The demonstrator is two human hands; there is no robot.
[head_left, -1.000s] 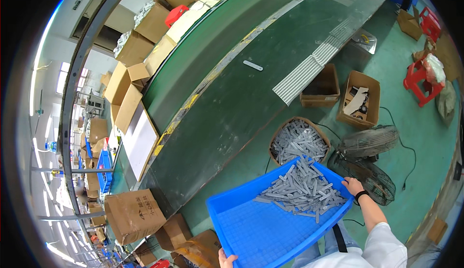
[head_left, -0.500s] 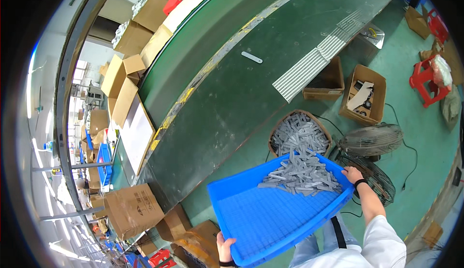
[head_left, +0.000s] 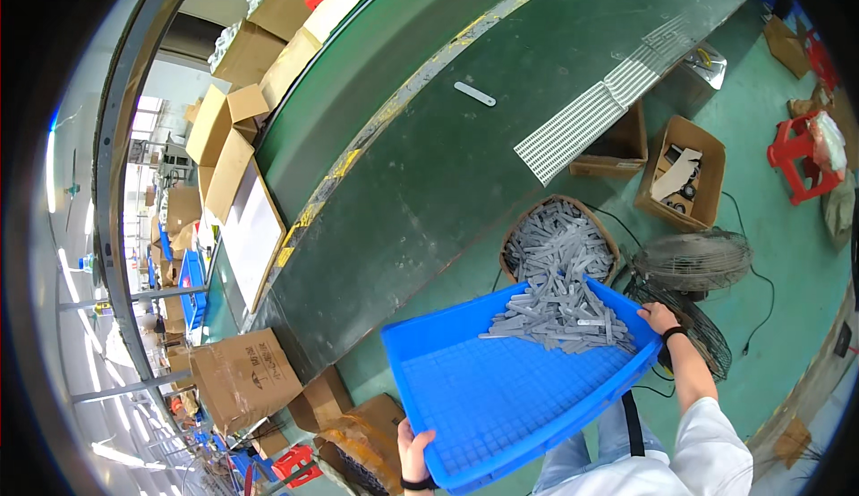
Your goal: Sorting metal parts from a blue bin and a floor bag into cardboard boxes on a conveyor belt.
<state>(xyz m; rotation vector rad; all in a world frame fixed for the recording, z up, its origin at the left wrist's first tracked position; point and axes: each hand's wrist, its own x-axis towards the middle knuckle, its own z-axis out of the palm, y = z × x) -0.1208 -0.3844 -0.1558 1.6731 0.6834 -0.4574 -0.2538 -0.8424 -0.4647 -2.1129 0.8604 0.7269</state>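
A person is holding a blue tray (head_left: 501,389) tilted over a round basket (head_left: 519,232) on the green floor. The left hand (head_left: 413,453) is gripping the tray's near corner; the right hand (head_left: 659,319) is clasping its far right edge. Grey strips (head_left: 564,312) are lying heaped in the tray's far corner, just above the basket, which is holding more strips. Two fans (head_left: 696,261) are lying beside the basket, near a cardboard box (head_left: 680,174). A conveyor belt (head_left: 447,138) is running past.

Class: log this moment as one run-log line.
left hand: grips blue tray | right hand: grips tray | grey strips: piled at tilted corner above basket
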